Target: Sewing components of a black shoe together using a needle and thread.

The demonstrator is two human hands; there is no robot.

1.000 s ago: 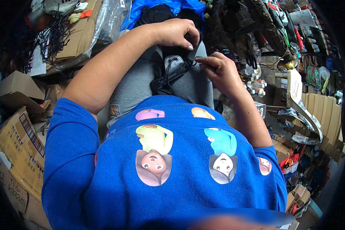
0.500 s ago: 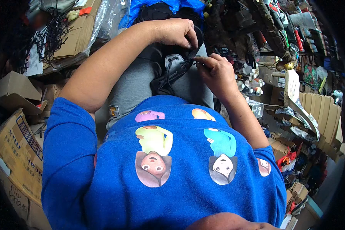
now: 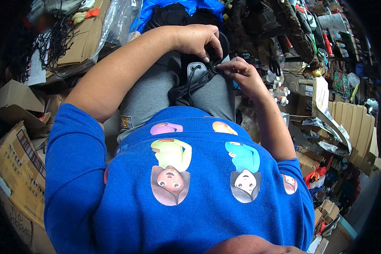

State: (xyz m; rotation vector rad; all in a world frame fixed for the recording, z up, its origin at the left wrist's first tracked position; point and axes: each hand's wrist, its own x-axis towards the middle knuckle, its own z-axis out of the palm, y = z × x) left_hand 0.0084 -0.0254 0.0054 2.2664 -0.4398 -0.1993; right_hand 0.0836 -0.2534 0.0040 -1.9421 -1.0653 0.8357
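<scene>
Left hand (image 3: 201, 40) and right hand (image 3: 243, 75) in close on a half-hidden shoe (image 3: 200, 82)

Down to the lap, right over the grey trousers (image 3: 146, 93): black shoe, lying at a slant, and so much of it out of sight! Far part lost beneath the left hand and in shadow, black on black, hard to tell collar from sole. Clear enough, though, the grey flap (image 3: 196, 73) with its eyelet, and from there a dark lace (image 3: 189, 82), trailing toward the blue shirt (image 3: 207, 169).

Now to the grip. Left hand just above the flap, palm turned out of view, fingers bent, thumb and forefinger a little apart at the tips, closed on the dark edge of the shoe. Right hand in from the other side, thumb and forefinger nearly together at that same edge, just beside the flap. Anything thin in that pinch? Impossible to tell at this size.

Round the outside: blue sheet (image 3: 148, 13) cut off at the top, dark heap (image 3: 260, 25) too murky to sort, pale bottles (image 3: 280, 92) near the right wrist, corners swallowed in black.
</scene>
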